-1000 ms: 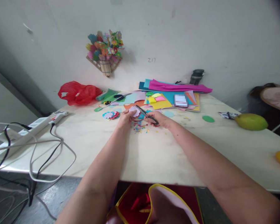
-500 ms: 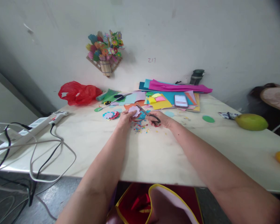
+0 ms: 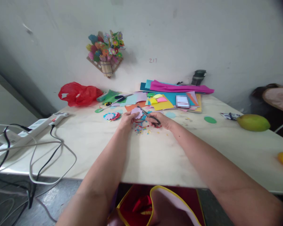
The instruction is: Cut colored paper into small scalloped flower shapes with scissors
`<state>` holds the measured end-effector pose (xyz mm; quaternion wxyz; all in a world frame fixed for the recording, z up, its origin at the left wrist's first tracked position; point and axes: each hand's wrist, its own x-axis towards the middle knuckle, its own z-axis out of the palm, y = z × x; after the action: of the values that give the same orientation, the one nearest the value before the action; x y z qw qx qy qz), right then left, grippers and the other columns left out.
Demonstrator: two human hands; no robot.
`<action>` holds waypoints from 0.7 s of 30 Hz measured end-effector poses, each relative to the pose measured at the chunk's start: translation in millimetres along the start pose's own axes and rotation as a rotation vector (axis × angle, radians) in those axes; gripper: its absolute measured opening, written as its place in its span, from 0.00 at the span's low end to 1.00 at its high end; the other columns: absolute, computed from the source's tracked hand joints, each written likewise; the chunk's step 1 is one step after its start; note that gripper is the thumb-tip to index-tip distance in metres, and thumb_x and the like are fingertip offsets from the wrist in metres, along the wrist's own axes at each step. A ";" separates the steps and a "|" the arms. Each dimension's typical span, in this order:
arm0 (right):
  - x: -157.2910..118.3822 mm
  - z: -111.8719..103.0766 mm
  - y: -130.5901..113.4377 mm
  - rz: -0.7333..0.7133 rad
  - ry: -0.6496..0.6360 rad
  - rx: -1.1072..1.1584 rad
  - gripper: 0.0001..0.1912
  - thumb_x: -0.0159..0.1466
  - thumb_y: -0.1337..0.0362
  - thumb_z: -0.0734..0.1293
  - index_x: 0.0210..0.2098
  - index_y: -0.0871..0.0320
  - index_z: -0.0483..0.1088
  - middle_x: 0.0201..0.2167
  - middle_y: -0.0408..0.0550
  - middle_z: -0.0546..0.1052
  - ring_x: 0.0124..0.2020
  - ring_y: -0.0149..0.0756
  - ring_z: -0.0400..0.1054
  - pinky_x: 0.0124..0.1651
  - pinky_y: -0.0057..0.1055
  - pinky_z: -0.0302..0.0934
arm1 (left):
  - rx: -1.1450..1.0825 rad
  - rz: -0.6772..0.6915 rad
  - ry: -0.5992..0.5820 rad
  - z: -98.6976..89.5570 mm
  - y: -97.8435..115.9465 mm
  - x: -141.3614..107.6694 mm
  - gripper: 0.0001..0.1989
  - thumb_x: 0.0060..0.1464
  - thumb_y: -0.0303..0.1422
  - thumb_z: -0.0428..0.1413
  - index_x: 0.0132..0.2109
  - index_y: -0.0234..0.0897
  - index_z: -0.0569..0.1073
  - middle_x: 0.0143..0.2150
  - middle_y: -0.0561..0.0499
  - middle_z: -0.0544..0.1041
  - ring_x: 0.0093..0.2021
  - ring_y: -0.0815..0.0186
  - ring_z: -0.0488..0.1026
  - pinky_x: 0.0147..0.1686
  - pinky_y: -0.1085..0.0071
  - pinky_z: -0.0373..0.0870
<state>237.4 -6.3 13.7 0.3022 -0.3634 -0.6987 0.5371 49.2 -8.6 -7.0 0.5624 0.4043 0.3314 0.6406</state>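
Observation:
My left hand [image 3: 128, 119] pinches a lilac paper flower [image 3: 137, 113] with a scalloped edge. Wrapped round the handles of a pair of scissors [image 3: 145, 113] is my right hand [image 3: 159, 120]; the blades point up and left against the flower's right edge. Below both hands lie small colourful paper scraps [image 3: 142, 128] on the table [image 3: 153, 160]. To the left rests a pile of cut paper flowers [image 3: 112, 116] in blue, lilac and red. Part of the scissor handles is hidden by my fingers.
Coloured paper sheets [image 3: 166, 105], a phone [image 3: 182, 101] and other scissors [image 3: 120, 98] lie toward the wall. A red plastic bag [image 3: 79, 94] sits back left, a power strip [image 3: 41, 125] with cables at left. A green-yellow fruit [image 3: 253, 122] and green paper oval [image 3: 210, 119] are at right.
The scissors have closed somewhat, their handles drawing together in my right hand. The lilac flower has shifted slightly right, nearer the blades.

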 end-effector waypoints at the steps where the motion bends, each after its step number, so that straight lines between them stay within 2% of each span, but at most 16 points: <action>1: 0.2 0.4 0.0 -0.004 0.001 -0.005 0.16 0.54 0.56 0.72 0.26 0.60 0.65 0.17 0.38 0.69 0.14 0.22 0.60 0.14 0.19 0.50 | 0.002 0.001 0.003 -0.1 -0.3 0.1 0.14 0.30 0.29 0.68 0.30 0.30 0.77 0.28 0.46 0.79 0.27 0.67 0.74 0.33 0.70 0.73; 9: 3.3 1.1 5.2 -0.039 0.003 -0.008 0.17 0.54 0.54 0.71 0.26 0.60 0.64 0.17 0.39 0.69 0.14 0.22 0.60 0.14 0.19 0.48 | -0.007 -0.011 0.018 0.7 -0.4 -0.2 0.15 0.29 0.29 0.69 0.29 0.30 0.77 0.28 0.47 0.79 0.27 0.68 0.74 0.33 0.71 0.72; 13: 3.5 1.4 5.8 -0.052 0.003 0.009 0.18 0.54 0.53 0.72 0.25 0.60 0.64 0.17 0.39 0.68 0.15 0.21 0.59 0.15 0.19 0.50 | -0.026 -0.014 0.022 1.2 -0.4 -0.3 0.15 0.28 0.28 0.69 0.29 0.29 0.77 0.28 0.47 0.79 0.27 0.68 0.74 0.33 0.72 0.72; 21: 5.6 1.2 8.3 -0.059 0.003 0.016 0.17 0.55 0.54 0.71 0.26 0.60 0.65 0.18 0.39 0.69 0.15 0.22 0.60 0.14 0.20 0.51 | -0.014 -0.017 0.026 0.5 -0.4 -0.1 0.13 0.34 0.27 0.67 0.31 0.30 0.77 0.30 0.47 0.79 0.29 0.67 0.75 0.35 0.70 0.73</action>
<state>234.8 -1.0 5.5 0.3217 -0.3411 -0.7045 0.5328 49.8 -8.6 -7.2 0.5662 0.3894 0.3377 0.6432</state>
